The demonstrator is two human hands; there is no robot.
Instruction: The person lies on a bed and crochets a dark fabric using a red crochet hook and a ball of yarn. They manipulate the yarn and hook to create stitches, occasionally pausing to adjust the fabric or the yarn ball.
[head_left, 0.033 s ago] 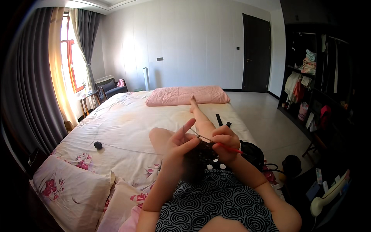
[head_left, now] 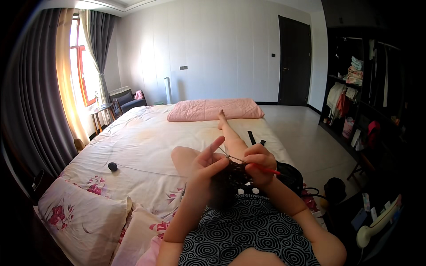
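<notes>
In my right hand (head_left: 261, 163) is a crochet hook with a red handle (head_left: 270, 170). The hook's thin metal shaft (head_left: 238, 159) points left toward my other hand. My left hand (head_left: 207, 165) has its index finger raised, while thumb and other fingers pinch a small bit of dark yarn work (head_left: 228, 156) at the hook's tip. A strand of yarn (head_left: 146, 170) runs across the bed from a dark yarn ball (head_left: 112, 166) on the left toward that hand. How the strand winds round the fingers is too fine to make out. Both hands hover over my lap.
I sit on a bed with a flowered sheet (head_left: 133, 137). Floral pillows (head_left: 84, 213) lie at the left, and a folded pink quilt (head_left: 208, 110) lies across the foot. A black bag (head_left: 289, 176) rests by my right arm. A dark open wardrobe (head_left: 341, 88) stands at the right.
</notes>
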